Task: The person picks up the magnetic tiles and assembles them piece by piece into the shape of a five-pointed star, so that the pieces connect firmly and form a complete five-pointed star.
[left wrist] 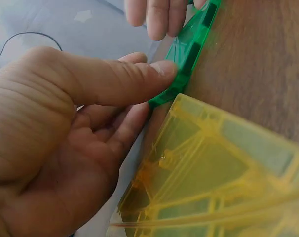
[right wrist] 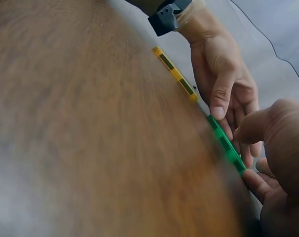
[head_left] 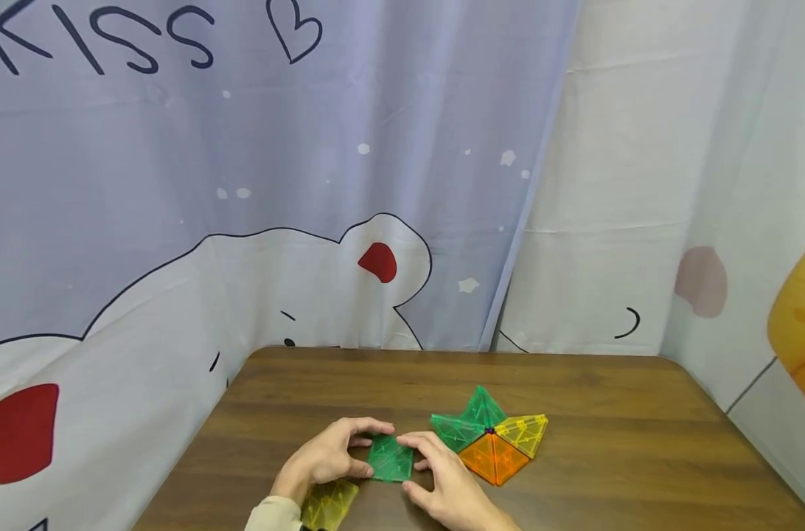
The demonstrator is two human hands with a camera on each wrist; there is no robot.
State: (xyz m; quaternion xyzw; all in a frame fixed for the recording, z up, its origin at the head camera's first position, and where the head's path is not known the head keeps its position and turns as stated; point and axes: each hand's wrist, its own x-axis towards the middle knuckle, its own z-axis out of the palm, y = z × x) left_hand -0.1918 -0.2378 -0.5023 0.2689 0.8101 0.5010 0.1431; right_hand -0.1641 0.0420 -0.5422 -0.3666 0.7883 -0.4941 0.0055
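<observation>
A translucent green square magnetic tile (head_left: 391,459) lies on the table between the two hands. My left hand (head_left: 332,450) holds its left side, the thumb on the near edge and the fingers by the far edge. At the opposite side, my right hand (head_left: 449,483) has its fingertips on the far right corner and its thumb by the near right corner. Beside the left wrist is a yellow tile (head_left: 329,505), partly covered by that arm; it looms large in the left wrist view. Seen edge-on in the right wrist view, the green tile (right wrist: 226,143) lies flat.
Right of the hands, a fan of triangular tiles meets at one point: green (head_left: 481,409), yellow (head_left: 523,434) and orange (head_left: 495,459). They rest on a brown wooden table (head_left: 615,442). A printed curtain (head_left: 389,177) hangs behind the table's far edge.
</observation>
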